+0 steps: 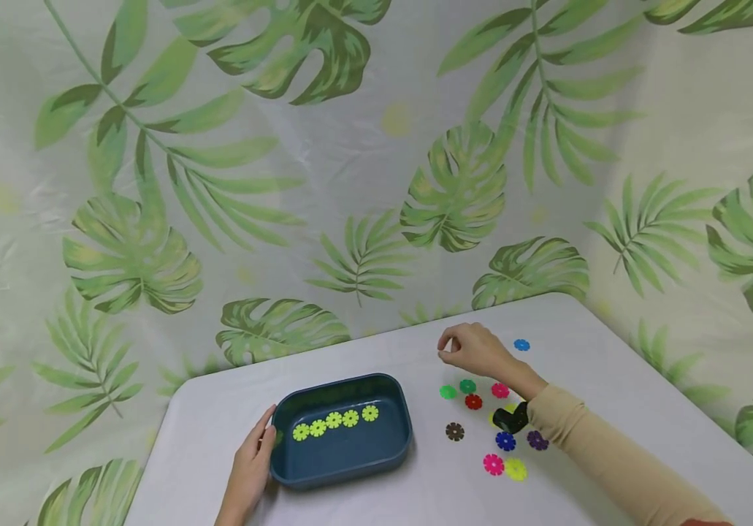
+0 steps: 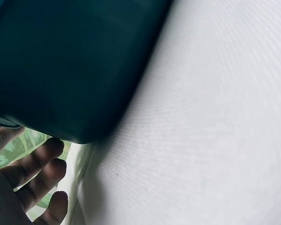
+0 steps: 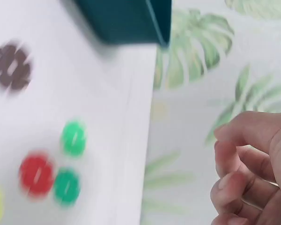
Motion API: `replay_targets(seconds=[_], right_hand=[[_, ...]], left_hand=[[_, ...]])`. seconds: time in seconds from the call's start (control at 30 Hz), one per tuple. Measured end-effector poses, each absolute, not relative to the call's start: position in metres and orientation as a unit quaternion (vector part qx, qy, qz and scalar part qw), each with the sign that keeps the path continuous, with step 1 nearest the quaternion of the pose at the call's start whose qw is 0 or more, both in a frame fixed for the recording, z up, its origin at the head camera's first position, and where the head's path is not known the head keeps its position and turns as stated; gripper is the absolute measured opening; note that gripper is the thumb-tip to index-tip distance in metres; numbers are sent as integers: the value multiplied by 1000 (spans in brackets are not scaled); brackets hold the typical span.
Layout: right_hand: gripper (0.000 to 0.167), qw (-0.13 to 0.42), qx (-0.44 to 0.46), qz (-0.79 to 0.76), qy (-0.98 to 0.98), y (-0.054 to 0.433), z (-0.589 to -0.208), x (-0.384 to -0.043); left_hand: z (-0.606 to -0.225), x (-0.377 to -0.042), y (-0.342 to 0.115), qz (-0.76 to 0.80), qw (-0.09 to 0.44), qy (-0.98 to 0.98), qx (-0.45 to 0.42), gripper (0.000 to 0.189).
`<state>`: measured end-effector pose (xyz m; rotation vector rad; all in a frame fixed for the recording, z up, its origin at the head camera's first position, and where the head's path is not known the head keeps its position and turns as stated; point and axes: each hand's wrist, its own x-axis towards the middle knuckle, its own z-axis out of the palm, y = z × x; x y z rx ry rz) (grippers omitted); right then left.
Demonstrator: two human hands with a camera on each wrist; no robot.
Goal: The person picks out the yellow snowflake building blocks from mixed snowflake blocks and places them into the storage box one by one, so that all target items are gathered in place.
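A dark blue tray point(image 1: 343, 471) stands on the table with a row of several yellow-green notched discs point(image 1: 333, 419) in it. My left hand point(image 1: 251, 464) rests against its left end; the left wrist view shows loosely spread fingers point(image 2: 40, 185) beside the tray's corner. In the air right of the tray I hold my right hand point(image 1: 478, 349), fingers curled and thumb meeting the index finger, with nothing visible between them. Beneath and nearer lie loose notched discs: green point(image 1: 448, 392), teal point(image 1: 467, 386), red point(image 1: 473, 402), brown point(image 1: 455, 432) and pink point(image 1: 493, 464).
A light blue disc point(image 1: 521, 345) lies near the far side of the white table point(image 1: 415, 504). Dark blue point(image 1: 505, 441), purple point(image 1: 537, 440) and yellow point(image 1: 515, 469) discs lie near the right forearm, which hides part of the group. A leaf-patterned curtain point(image 1: 363, 183) hangs behind the table.
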<state>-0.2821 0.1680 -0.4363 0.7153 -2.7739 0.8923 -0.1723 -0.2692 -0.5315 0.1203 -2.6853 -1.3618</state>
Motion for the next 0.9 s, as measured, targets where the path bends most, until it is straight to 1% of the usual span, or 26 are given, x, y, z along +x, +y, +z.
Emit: replay_targets(seconds=[0.2,0.43,0.6,0.77,0.9], right_hand=[[5,88,184,291,-935,227,-451,-273],[8,78,125,286,-947,274,-472,-254],[11,66,100,278,-953,293,-482,-238],[21,44,82,273,-958,303,-489,-222],[30,23,66,256,-964,306,-497,-217]], left_hand=[[-532,-171,-270,-452,57,-889,48,55],[-530,-170,-270,-448,62,-891,47,55],[-530,-171,-269,-447,62,-891,45,56],[-530,-172,-268,-448,63,-891,43,55],[-531,-172,-268,-445,66,-892,41,55]])
